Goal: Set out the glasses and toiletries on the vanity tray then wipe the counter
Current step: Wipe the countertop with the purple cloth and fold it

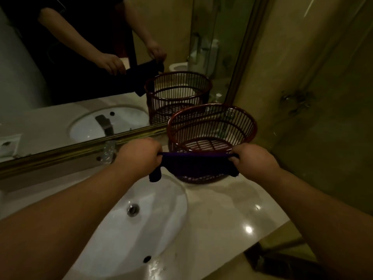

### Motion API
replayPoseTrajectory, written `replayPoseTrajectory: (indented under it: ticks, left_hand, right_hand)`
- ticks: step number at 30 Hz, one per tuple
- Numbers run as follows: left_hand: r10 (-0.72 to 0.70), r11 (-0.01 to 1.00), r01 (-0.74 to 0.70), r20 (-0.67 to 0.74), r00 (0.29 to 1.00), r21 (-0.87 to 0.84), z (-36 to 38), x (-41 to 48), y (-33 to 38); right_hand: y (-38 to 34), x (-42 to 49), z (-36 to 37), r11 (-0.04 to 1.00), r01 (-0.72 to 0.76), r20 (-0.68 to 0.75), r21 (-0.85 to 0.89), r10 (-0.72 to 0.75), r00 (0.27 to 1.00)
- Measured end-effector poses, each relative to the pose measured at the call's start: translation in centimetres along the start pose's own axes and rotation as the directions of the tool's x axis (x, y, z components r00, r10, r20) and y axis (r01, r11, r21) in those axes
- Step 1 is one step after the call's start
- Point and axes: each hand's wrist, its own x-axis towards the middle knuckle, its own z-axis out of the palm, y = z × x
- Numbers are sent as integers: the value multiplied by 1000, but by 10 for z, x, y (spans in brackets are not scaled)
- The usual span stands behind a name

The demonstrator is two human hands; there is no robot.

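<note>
A dark purple cloth (193, 163) hangs stretched between my two hands, above the sink's far edge and in front of the basket. My left hand (139, 156) grips its left end, my right hand (252, 160) its right end. Behind the cloth a red-brown slatted basket (212, 126) stands on the pale counter (232, 215), with nothing visible inside. No glasses or toiletries show clearly.
A white oval sink (141, 225) with a metal drain lies below my arms. The mirror (80, 67) with its gold frame runs along the back. A tiled wall (312, 98) rises on the right. The counter's front edge drops off at lower right.
</note>
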Motion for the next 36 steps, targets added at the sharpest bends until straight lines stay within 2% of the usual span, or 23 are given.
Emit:
replayPoseTrajectory:
  ticks: [8,13,19,31,36]
  left_hand:
    - [12,999,-18,-145,989,-37,0,84,46]
    - [-13,996,-1,-154,988,-93,22,103,56]
    - [7,999,-6,11,1000,-49,43,102,56]
    - [-35,999,36,40,999,-24,33,93,60]
    - [10,998,-7,-51,999,66,12,82,63]
  right_hand:
    - [82,59,-13,1000,-13,-50,20,14,999]
    - [97,72,10,997,9,-103,80,0,995]
    - [101,73,28,996,39,-73,80,-34,997]
    - [97,67,17,999,39,-66,35,-37,997]
    - [84,38,-4,999,-22,-159,-35,16,987]
